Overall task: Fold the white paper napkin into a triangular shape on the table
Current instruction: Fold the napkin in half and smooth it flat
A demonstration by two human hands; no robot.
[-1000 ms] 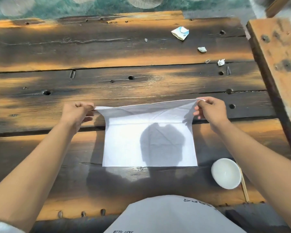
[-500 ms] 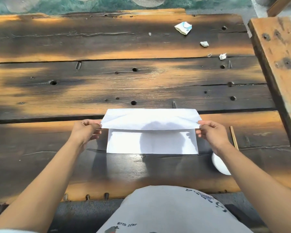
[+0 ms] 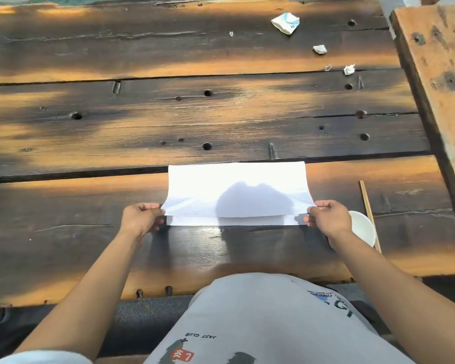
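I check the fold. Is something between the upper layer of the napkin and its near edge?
Nothing visible. The left hand and right hand pinch the upper layer of the napkin at its corners, just short of the near edge.

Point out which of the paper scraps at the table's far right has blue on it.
The largest scrap, farthest from the person; the two smaller crumpled ones nearer are plain white.

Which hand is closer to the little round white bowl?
Right. The right hand pinches the white paper napkin's near right corner, just beside the small round white bowl; the left hand holds the opposite corner, far across.
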